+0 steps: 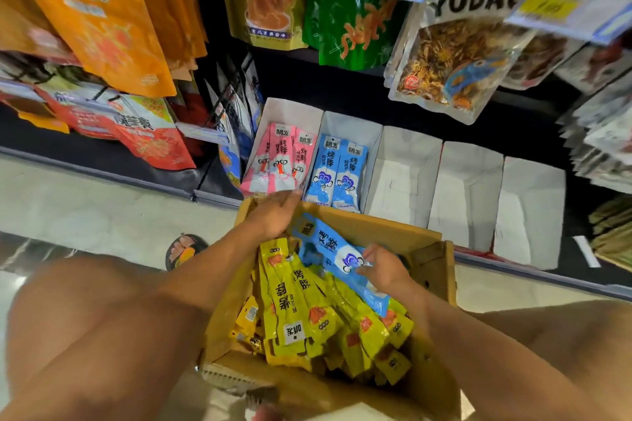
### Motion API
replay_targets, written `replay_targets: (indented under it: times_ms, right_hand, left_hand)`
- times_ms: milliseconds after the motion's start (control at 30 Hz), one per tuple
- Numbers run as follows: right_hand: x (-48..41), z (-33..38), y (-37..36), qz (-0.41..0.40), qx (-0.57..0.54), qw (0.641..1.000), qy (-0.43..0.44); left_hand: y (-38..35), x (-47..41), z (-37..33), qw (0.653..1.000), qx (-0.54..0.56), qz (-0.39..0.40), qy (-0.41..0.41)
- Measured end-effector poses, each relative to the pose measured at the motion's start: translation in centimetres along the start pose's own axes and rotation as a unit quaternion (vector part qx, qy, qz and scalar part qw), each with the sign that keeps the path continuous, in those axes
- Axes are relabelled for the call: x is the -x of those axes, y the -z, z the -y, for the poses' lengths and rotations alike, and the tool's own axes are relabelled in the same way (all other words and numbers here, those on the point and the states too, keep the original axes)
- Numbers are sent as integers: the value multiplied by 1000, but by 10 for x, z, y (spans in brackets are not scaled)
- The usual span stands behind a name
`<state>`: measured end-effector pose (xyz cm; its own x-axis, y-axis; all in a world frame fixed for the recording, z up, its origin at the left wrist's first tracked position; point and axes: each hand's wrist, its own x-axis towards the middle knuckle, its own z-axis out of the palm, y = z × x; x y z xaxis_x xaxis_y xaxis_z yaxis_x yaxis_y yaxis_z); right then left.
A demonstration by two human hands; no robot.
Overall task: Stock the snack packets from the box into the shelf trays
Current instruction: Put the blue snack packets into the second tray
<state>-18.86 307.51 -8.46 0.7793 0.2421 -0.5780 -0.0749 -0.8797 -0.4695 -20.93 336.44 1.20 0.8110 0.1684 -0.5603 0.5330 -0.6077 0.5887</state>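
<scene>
At the far left corner of the box [432, 270], the left hand [273, 215] hovers with its fingers straight and close together, just short of the pink packets [280, 161] in the tray beyond the box. Inside the box, above the yellow packets [307, 311], lies a blue packet [328, 249], pinched in the curled fingers of the right hand [386, 270].

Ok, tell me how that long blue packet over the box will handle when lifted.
Probably light: the right hand seems to hold the blue packet with its fingers alone. Likely somewhat floppy, being a long thin pouch, though it looks fairly straight here. Its glossy film may be slippery, so a firm pinch seems wise.
</scene>
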Motion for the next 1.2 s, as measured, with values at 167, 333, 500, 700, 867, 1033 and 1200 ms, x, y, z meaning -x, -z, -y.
replay_targets:
  times_ms: [167,333,500,700,867,1033,1200]
  right_hand:
    - [34,31,19,-25,-197,980,10]
    - [74,81,48,-17,-368,929,30]
    - [85,119,71,-17,-396,915,81]
    - [92,154,88,-8,-383,914,134]
    - [79,145,82,-29,-374,919,121]
    - [56,93,58,-23,-278,960,39]
    - [27,30,18,21,-159,987,-10]
  left_hand:
    - [-3,21,-9,978,180,-99,28]
    - [11,45,-33,963,271,-11,11]
    - [29,66,-50,935,341,89,-36]
    - [37,79,-68,929,361,34,-76]
    - [44,71,-55,937,342,-13,-67]
    - [47,54,-37,948,311,-50,-33]
    - [50,40,-31,959,273,-78,-19]
